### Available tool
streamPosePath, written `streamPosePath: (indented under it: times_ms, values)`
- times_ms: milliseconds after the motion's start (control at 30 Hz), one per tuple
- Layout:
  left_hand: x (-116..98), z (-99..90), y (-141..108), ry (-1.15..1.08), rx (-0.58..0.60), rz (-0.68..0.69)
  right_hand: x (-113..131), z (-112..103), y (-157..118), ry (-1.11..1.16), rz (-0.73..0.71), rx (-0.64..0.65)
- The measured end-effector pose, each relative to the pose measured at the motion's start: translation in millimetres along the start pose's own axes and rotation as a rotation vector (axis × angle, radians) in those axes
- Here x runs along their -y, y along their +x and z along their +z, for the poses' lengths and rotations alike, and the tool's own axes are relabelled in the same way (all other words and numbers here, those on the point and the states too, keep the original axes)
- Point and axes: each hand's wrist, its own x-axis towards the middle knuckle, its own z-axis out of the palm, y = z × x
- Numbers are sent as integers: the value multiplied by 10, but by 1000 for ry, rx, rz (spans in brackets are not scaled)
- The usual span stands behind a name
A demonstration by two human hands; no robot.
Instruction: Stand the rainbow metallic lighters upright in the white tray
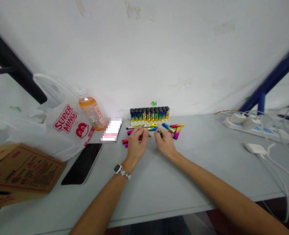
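My left hand (137, 143) is closed near the middle of the table, with something red-orange small showing at its fingers; I cannot make out what it is. Just to its right, my right hand (164, 142) is curled around a dark-topped green lighter (160, 132). The hands are a little apart. Behind them, a pale rack (135, 123) holds upright rows of black-topped lighters (152, 115) in blue, green and yellow. Loose coloured lighters lie in front of the rack, among them a blue-yellow one (168, 127) and a pink-yellow one (177, 133) on the right.
At the left are a cardboard box (24, 173), a white plastic bag (58, 130), an orange drink bottle (92, 111) and a black phone (83, 164). A power strip (257, 127) and a white charger (255, 148) with cables lie at the right.
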Motion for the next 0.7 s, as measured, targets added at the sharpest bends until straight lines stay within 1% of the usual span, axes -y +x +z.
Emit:
streamPosePath:
  times_ms: [200,367,500,700]
  values:
    - [19,16,-3,-12,-7,22,30,-14,-44,5,12,10]
    - [32,22,-2,-14,-4,27,37,-18,-70,65,-7,29]
    - [24,18,-7,-7,8,21,11,5,-52,53,15,2]
    - [12,14,-10,5,13,14,8,21,-26,10,-4,-20]
